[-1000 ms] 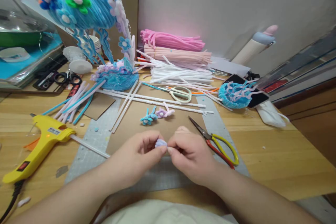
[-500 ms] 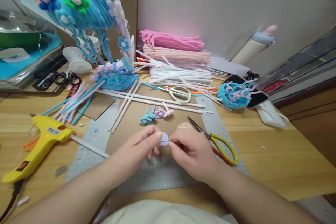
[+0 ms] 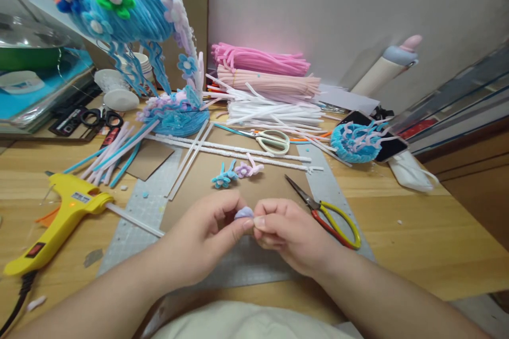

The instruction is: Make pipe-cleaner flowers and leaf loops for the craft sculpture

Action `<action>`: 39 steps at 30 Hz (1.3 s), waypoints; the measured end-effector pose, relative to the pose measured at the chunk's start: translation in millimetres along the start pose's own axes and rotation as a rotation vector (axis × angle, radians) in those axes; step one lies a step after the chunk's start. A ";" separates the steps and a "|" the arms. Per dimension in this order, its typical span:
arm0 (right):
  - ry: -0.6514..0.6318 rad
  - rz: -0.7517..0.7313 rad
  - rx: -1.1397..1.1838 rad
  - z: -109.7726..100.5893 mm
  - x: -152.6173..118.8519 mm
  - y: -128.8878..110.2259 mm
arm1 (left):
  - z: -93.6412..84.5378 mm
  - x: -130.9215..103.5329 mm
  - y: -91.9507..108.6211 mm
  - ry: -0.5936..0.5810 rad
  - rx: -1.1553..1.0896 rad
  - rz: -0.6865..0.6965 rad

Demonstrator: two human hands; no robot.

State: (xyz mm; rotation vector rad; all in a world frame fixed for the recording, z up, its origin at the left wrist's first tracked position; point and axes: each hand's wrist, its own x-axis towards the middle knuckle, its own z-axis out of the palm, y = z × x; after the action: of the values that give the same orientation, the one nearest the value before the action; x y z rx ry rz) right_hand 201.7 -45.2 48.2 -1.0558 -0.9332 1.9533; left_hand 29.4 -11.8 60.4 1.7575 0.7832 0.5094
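Between my two hands is a small lilac pipe-cleaner piece point(image 3: 244, 213), partly covered by the fingers. My left hand point(image 3: 217, 228) pinches it from the left, thumb below and fingers curled over. The fingertips of my right hand point(image 3: 282, 230) are closed on its right end, touching the left thumb tip. Just beyond the hands lie a blue pipe-cleaner flower point(image 3: 222, 177) and a lilac and pink one point(image 3: 244, 169) on brown cardboard point(image 3: 191, 190). To the right of my right hand rest pliers-like scissors point(image 3: 334, 222) with red and yellow handles, blades apart.
A yellow glue gun point(image 3: 63, 212) lies at left, its glue stick reaching over the grey cutting mat point(image 3: 123, 246). Bundles of pink point(image 3: 262, 58) and white pipe cleaners point(image 3: 274, 114) are stacked behind. A tall blue flowered piece point(image 3: 131, 16) stands back left; a blue pipe-cleaner disc point(image 3: 353, 143) sits right.
Both hands have rolled and drawn closer together. The lilac piece has turned and is now more covered by my left fingers.
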 end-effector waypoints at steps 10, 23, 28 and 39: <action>0.150 -0.379 -0.575 -5.3 -2.8 -5.3 | -3.4 2.2 -9.4 -0.009 -0.198 -0.048; 0.015 -0.783 -1.506 -2.8 -9.5 -11.2 | -0.9 6.1 -4.9 -0.120 -0.464 -0.352; 0.056 -0.453 -0.893 -2.0 -8.3 -6.2 | -3.0 3.9 -1.9 -0.133 -0.356 -0.249; -0.324 0.398 0.529 -11.5 5.7 4.7 | -5.8 2.2 1.8 -0.156 -0.182 -0.121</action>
State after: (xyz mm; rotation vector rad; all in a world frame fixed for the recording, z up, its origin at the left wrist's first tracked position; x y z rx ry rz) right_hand 208.3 -39.8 37.6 -0.6569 -0.3262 2.5631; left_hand 27.4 -6.7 63.8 1.5511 0.7056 0.3459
